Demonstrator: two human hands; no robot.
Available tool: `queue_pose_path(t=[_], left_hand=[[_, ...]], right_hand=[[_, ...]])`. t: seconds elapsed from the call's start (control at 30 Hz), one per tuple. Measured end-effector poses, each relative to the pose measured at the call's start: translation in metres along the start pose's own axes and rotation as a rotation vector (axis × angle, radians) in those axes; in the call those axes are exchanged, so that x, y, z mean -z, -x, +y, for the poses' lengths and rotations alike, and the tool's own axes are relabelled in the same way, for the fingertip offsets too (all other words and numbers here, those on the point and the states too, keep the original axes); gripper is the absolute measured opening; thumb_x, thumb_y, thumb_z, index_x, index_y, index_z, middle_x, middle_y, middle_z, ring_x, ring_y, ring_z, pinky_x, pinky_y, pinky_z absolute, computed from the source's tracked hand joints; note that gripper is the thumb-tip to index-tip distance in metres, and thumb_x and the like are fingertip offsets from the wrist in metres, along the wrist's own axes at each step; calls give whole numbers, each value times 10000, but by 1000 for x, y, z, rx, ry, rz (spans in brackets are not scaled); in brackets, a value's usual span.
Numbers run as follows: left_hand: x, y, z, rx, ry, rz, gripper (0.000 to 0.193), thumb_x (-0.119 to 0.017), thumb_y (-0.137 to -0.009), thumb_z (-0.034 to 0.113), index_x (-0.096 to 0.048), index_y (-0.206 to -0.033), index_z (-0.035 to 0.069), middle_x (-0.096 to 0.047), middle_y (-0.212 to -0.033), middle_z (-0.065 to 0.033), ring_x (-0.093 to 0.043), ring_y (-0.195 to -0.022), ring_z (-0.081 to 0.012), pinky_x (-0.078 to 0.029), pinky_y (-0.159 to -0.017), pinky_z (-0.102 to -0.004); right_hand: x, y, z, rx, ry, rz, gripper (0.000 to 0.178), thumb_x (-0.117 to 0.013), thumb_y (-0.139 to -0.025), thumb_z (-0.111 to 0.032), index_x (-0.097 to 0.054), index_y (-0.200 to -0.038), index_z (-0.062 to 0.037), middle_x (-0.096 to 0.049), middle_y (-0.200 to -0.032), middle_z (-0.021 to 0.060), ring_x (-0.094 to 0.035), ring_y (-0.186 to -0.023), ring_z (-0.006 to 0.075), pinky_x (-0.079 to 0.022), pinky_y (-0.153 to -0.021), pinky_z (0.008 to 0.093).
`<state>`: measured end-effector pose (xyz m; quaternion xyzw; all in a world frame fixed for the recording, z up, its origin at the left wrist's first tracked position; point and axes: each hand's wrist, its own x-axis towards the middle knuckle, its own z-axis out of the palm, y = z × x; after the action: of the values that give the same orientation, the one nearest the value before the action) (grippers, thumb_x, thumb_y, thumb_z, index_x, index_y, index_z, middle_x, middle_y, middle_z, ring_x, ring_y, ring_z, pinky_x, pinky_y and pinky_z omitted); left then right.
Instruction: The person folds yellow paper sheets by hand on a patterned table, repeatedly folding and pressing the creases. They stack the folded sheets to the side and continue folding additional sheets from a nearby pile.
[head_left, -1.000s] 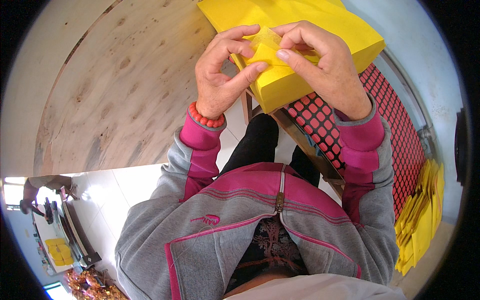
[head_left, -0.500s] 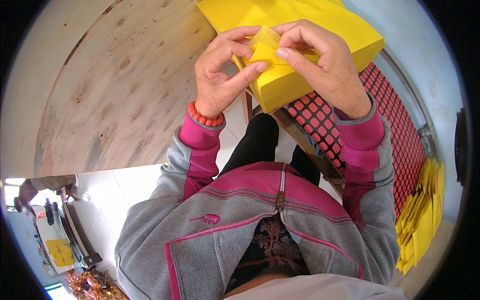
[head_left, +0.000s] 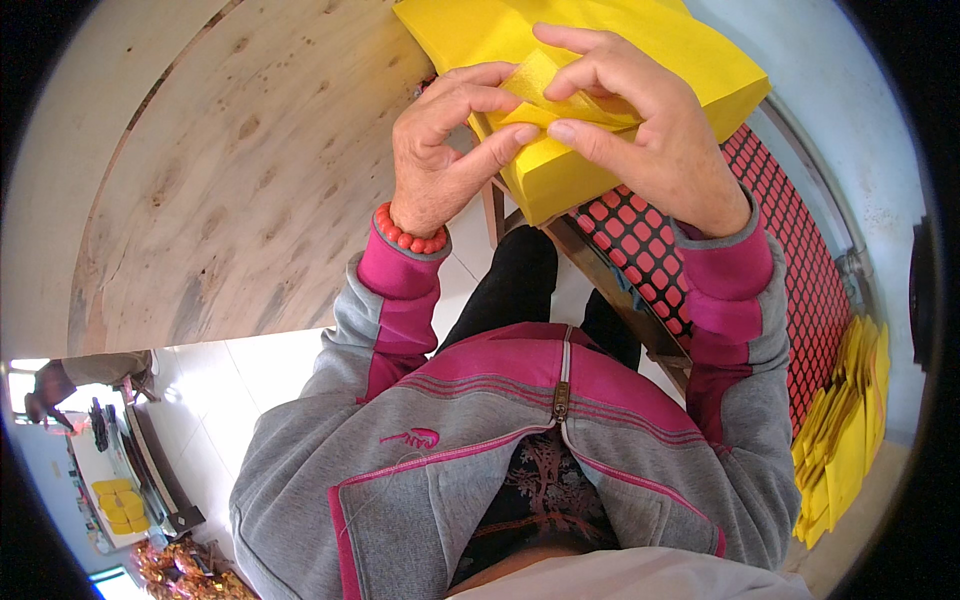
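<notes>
Yellow fabric bag (head_left: 575, 180) sat at 1 o'clock, beneath both hands. Left hand (head_left: 430, 150) lightly pinched its folded flap (head_left: 540, 72), thumb against index; right hand (head_left: 650, 135) curled half-open at the fold, firm hold couldn't be told. Likely risk: crooked crease from uneven finger pressure, or slipping from light grip.

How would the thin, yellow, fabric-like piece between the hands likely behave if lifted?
The thin, yellow, fabric-like piece would probably be floppy, since it folds between the left hand and right hand. It may be light for its size, as its layers look thin. It seems unlikely to roll, its visible corner being flat and angular.
</notes>
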<state>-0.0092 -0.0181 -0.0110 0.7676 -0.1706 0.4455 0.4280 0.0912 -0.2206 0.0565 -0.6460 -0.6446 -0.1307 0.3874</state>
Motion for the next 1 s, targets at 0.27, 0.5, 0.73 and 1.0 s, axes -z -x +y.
queue_pose_path(t=[0.27,0.5,0.73,1.0], left_hand=[[0,1,-3,1,31,3,279,-838,-772,110,-713,-1008,30,-701,-1173,-175,-663,-1077,-276,-489,-946,-370],[-5,3,2,110,140,54,322,-835,-783,92,-671,-1053,28,-687,-1227,-143,-645,-1071,-206,-488,-923,-311],[-8,0,-3,20,191,109,261,-836,-771,82,-624,-921,56,-682,-1240,-151,-643,-1069,-215,-488,-936,-330],[-2,2,-4,14,82,11,236,-825,-774,84,-695,-965,35,-696,-1192,-169,-655,-1083,-267,-485,-959,-369]], right_hand=[[-9,-1,3,5,-27,69,124,-675,-880,-87,-603,-937,-4,-659,-1094,215,-646,-1078,374,-502,-885,393],[-12,-1,-1,-48,-52,99,144,-694,-864,-74,-581,-916,-1,-644,-974,181,-663,-1053,361,-510,-839,391],[-12,0,0,-81,-77,102,146,-697,-865,-77,-584,-918,-2,-643,-966,174,-666,-1045,360,-510,-835,391],[-12,-1,-4,-149,-122,125,149,-699,-865,-85,-588,-921,-3,-675,-1088,182,-663,-1009,366,-517,-873,386]])
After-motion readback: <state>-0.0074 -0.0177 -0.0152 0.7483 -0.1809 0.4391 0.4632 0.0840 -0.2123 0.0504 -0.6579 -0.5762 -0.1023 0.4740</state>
